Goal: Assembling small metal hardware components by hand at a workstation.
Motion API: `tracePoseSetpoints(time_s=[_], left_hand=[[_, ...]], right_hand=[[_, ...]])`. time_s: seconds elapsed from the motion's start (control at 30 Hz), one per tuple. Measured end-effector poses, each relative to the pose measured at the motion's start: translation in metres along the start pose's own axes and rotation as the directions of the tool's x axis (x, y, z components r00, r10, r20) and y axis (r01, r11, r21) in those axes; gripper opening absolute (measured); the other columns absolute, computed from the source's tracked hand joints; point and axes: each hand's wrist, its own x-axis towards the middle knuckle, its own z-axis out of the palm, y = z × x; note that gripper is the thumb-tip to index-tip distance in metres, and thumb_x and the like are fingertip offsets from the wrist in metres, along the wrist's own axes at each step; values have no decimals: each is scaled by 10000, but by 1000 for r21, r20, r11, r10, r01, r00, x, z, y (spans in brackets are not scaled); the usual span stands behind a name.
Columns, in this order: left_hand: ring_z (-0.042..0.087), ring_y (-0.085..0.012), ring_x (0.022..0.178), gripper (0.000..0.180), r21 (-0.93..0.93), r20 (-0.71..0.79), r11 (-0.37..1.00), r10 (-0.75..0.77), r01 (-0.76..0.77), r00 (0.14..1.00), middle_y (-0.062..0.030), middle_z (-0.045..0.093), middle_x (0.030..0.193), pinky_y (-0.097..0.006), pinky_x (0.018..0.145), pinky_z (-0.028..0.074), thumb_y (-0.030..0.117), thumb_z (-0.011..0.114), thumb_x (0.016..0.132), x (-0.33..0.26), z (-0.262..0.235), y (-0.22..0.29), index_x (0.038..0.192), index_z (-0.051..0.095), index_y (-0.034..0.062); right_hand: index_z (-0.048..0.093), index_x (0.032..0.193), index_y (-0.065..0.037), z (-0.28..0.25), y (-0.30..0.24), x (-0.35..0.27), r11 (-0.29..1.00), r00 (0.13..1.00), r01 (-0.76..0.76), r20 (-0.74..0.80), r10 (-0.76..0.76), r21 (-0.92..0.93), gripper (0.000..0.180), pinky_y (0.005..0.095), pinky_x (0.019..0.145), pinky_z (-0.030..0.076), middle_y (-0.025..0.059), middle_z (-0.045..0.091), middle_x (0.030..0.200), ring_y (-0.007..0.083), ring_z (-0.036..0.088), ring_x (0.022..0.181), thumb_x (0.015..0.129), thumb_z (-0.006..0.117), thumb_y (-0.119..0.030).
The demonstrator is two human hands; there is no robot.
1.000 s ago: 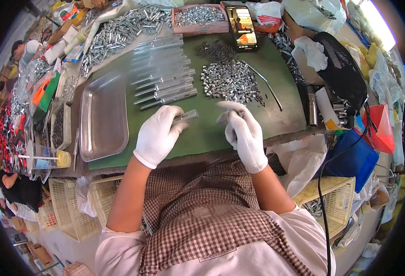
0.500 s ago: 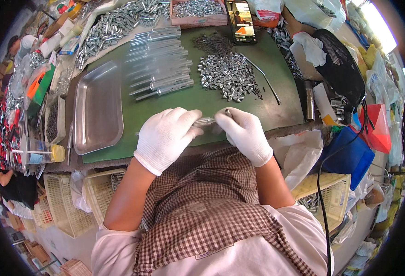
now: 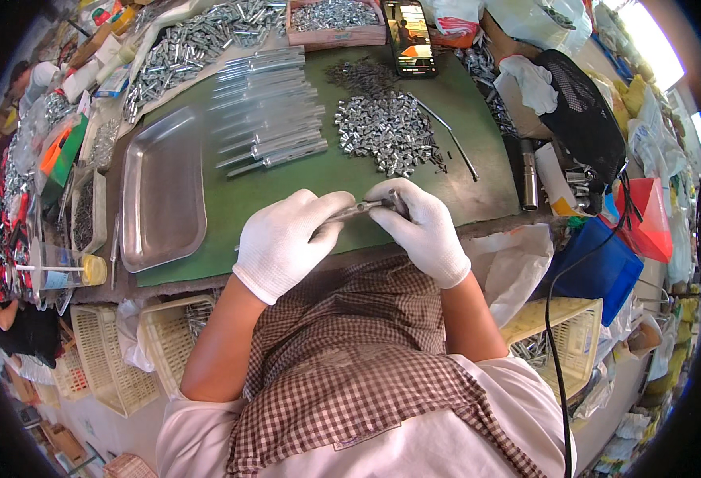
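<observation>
Just above the near edge of the green table (image 3: 243,203), between the two gloved hands, there is a slim metal rod (image 3: 357,210). The fingers of the left hand (image 3: 287,243) are closed around this rod, and its free end points to the right hand (image 3: 424,231). The right fingers are pinched together on a small metal piece (image 3: 398,204), which meets the end of the rod or is very near to it; I cannot tell which. Beyond the hands, on the table, lies a heap of small shiny metal parts (image 3: 386,137), and behind it a pile of dark small pieces (image 3: 361,76). To the left of the heap, a row of long rods (image 3: 275,119) is laid side by side. Further left stands a metal tray (image 3: 163,191). At the far side are a phone (image 3: 412,41) and a pink box (image 3: 338,38) full of metal parts.
</observation>
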Motion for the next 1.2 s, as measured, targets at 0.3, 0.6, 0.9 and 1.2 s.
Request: tracePoseSetpoints(time_s=[0.3,0.6,0.9,1.2], left_hand=[[660,-268,684,202,223,143,973,-85,52,986,-58,597,812,-390,611,529,211,660,926,-6,5,16,1119,700,257],[660,-267,664,195,239,173,968,-125,81,977,-64,589,839,-395,582,537,236,652,943,-5,12,23,1133,690,261],[662,-267,671,205,236,187,968,-132,86,974,-65,590,836,-393,587,540,247,649,949,-5,13,24,1149,691,266],[663,-303,649,191,247,185,965,-135,87,973,-92,593,829,-424,558,537,253,622,964,-6,14,25,1145,679,268]], right_hand=[[755,1007,-78,-27,5,16,892,939,55,-282,-199,-448,136,319,735,520,96,668,880,217,651,777,874,737,-104],[743,980,-127,-30,10,107,625,896,267,-51,-442,-734,121,455,771,544,113,671,948,346,677,889,893,665,-157],[663,1000,-85,-34,4,113,402,935,274,144,-324,-874,128,486,800,556,154,662,977,373,681,913,889,660,-149],[733,1060,-91,-27,-6,26,863,967,247,53,-250,-440,172,373,745,550,127,713,903,297,700,810,892,719,-122]])
